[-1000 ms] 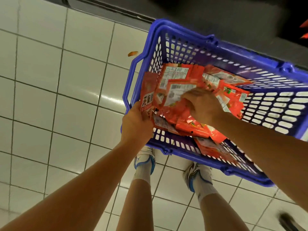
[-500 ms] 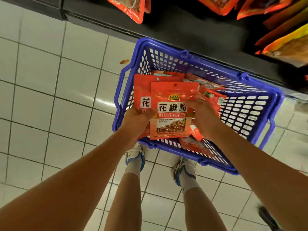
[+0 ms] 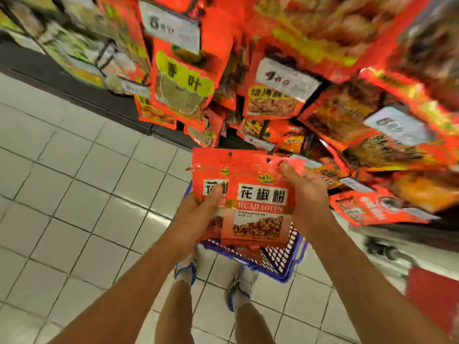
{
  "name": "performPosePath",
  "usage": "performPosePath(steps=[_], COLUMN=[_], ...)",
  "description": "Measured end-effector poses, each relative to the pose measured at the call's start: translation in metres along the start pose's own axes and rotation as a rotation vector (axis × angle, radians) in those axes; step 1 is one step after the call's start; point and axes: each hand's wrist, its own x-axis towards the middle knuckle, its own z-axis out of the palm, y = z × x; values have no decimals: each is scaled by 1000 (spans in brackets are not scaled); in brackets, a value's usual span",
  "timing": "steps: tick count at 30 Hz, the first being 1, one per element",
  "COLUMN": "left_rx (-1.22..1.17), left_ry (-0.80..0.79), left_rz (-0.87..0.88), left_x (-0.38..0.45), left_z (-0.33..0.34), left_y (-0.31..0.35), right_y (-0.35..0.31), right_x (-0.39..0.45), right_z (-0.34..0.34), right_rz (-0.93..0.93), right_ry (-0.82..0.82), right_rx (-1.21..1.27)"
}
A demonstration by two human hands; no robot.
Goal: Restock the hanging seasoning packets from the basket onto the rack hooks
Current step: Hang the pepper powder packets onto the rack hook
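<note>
Both hands hold red seasoning packets (image 3: 258, 202) above the blue basket (image 3: 280, 259).

Left hand (image 3: 196, 214) grips the rear packet, right hand (image 3: 305, 194) pinches the front one; hanging packets (image 3: 183, 88) fill the blurred rack beyond.

Pale tiled floor (image 3: 74, 194) carries a blue basket (image 3: 280, 259) at 6 o'clock, with two shoes (image 3: 238, 286) standing on tiles just beside it.
</note>
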Motion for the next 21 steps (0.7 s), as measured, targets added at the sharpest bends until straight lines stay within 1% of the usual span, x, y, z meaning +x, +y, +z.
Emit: performPosePath(steps=[2,6,9,13,15,18,21], left_rx=[39,28,-18,14,56,85,11], left_ry=[13,-43,-70,-74,-56,-170,-202], left_rz=[111,260,364,530,622,802,931], left_x=[-39,-113,-164,-222,-247,-281,-312], left_z=[7,18,33,65,80,102,125], left_y=[52,152,220,297,334,389,437], right_y=[-60,-166,-233,-316,-358,-417,-464], right_x=[-36,-109,-163,-223,-249,-285,-314], right_z=[7,15,12,-3,-13,-25,-31], right_rz=[-115,-317,-460,-647,-730,-866,-969], right_ry=[-15,-1,19,77,74,92,115], right_rx=[6,15,18,-11,34,88,108])
